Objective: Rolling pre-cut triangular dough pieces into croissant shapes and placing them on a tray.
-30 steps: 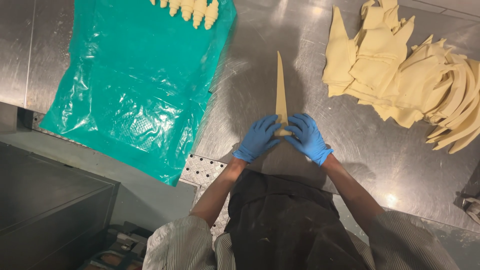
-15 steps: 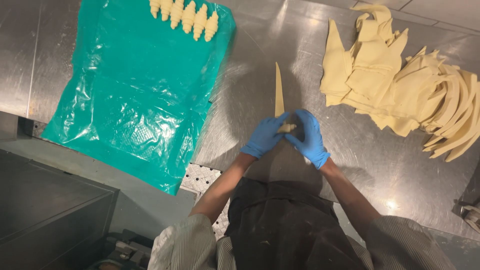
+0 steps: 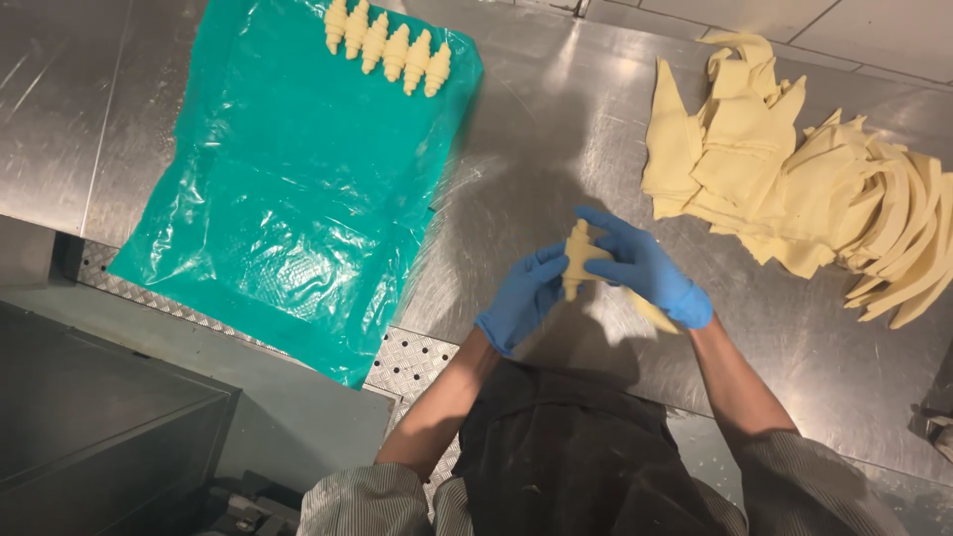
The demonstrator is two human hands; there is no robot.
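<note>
Both my hands wear blue gloves. My left hand and my right hand together hold a rolled piece of pale dough, shaped like a small croissant, just above the steel table. A pile of cut dough triangles lies to the right of my hands. Several shaped croissants stand in a row at the far end of a green plastic sheet on my left.
The steel table's front edge runs below my hands, with a perforated metal strip along it. A dark lower surface sits at the bottom left. Some small dark object pokes in at the right edge.
The long flat dough triangle that lay on the table has been rolled up from its wide end. It is now a compact roll lifted between both hands.
</note>
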